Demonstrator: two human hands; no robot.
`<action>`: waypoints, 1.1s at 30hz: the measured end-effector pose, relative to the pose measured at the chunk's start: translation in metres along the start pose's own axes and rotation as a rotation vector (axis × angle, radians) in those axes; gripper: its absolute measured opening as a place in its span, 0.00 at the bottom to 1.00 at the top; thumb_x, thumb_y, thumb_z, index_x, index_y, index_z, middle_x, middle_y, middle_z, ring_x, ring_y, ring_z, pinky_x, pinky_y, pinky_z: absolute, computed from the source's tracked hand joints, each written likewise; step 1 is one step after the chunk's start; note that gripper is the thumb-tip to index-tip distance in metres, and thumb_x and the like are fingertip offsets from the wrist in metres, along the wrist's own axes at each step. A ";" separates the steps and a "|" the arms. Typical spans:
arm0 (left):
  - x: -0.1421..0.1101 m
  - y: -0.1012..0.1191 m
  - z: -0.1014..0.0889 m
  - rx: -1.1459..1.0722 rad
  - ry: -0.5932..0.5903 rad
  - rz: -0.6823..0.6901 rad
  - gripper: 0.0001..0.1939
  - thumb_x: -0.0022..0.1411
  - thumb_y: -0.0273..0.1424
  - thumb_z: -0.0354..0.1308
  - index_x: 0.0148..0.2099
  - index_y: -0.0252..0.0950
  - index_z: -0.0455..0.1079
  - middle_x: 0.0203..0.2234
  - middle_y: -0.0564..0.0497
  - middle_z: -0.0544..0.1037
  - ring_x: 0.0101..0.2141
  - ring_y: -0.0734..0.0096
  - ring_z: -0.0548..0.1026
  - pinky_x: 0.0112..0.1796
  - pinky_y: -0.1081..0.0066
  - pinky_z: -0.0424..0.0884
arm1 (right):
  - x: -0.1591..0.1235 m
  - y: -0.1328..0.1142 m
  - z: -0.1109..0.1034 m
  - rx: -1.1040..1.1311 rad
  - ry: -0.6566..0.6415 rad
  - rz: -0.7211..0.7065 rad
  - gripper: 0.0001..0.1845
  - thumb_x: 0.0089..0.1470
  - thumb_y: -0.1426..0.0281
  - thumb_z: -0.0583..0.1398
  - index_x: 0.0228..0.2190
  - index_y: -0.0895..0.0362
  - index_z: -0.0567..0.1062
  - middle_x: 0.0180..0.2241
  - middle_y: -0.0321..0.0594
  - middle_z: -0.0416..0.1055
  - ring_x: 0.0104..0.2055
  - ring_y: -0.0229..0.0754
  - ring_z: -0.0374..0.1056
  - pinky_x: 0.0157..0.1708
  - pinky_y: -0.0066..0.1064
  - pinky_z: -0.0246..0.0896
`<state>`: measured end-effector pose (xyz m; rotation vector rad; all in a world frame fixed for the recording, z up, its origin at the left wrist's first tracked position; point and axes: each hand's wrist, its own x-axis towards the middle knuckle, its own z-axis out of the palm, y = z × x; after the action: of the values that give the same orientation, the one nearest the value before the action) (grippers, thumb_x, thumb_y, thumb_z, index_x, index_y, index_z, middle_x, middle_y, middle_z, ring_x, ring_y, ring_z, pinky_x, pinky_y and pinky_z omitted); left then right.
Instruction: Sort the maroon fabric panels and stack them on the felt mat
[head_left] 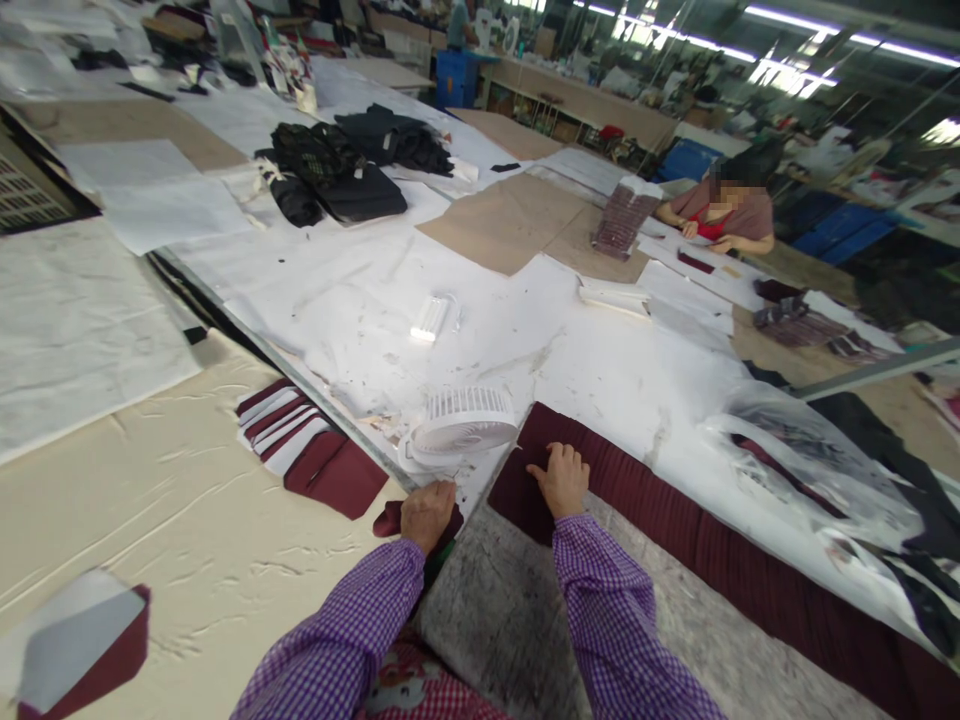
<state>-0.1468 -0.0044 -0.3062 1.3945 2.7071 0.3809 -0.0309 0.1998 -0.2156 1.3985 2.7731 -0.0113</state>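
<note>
Fingers: 1 set clenched, 1 spread.
Left hand closed round a maroon piece; right hand laid on a maroon panel, seemingly steadying it; overlapped maroon row alongside, perhaps for order; white fan beyond.

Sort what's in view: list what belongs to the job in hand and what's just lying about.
Likely part of the job:
maroon cloth in the left hand
dark maroon piece under the right hand
long maroon row beside it
fanned maroon and pale pieces

Seemingly just lying about:
white fan
dark cloth pile
brown sheet
</note>
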 end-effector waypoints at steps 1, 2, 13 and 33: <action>0.000 0.000 0.000 0.003 0.008 0.003 0.11 0.64 0.35 0.49 0.35 0.33 0.67 0.25 0.53 0.71 0.28 0.73 0.70 0.32 0.67 0.69 | 0.000 0.001 0.001 0.003 0.039 -0.015 0.20 0.51 0.64 0.61 0.44 0.62 0.68 0.43 0.51 0.65 0.46 0.54 0.60 0.43 0.43 0.54; 0.000 0.000 0.001 0.005 0.017 0.007 0.11 0.64 0.35 0.50 0.35 0.32 0.67 0.25 0.54 0.70 0.27 0.73 0.70 0.32 0.67 0.69 | -0.001 0.002 0.003 0.011 0.071 -0.040 0.21 0.51 0.65 0.61 0.45 0.61 0.67 0.45 0.52 0.64 0.48 0.55 0.58 0.45 0.44 0.52; -0.001 0.000 0.003 0.010 0.047 0.009 0.11 0.63 0.35 0.49 0.34 0.33 0.67 0.25 0.54 0.70 0.27 0.73 0.69 0.31 0.68 0.67 | -0.052 -0.026 0.058 0.135 0.158 -0.199 0.22 0.61 0.68 0.47 0.55 0.63 0.63 0.56 0.55 0.59 0.57 0.55 0.52 0.52 0.48 0.48; -0.002 0.008 -0.017 -0.078 -0.088 -0.095 0.15 0.64 0.39 0.48 0.37 0.32 0.68 0.28 0.51 0.72 0.31 0.70 0.72 0.36 0.64 0.69 | -0.098 0.010 0.053 0.202 0.015 0.019 0.35 0.59 0.59 0.46 0.60 0.71 0.51 0.64 0.57 0.38 0.66 0.52 0.28 0.61 0.50 0.24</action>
<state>-0.1428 -0.0049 -0.2878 1.2284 2.6448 0.4030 0.0371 0.1255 -0.2647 1.4708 2.8382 -0.2896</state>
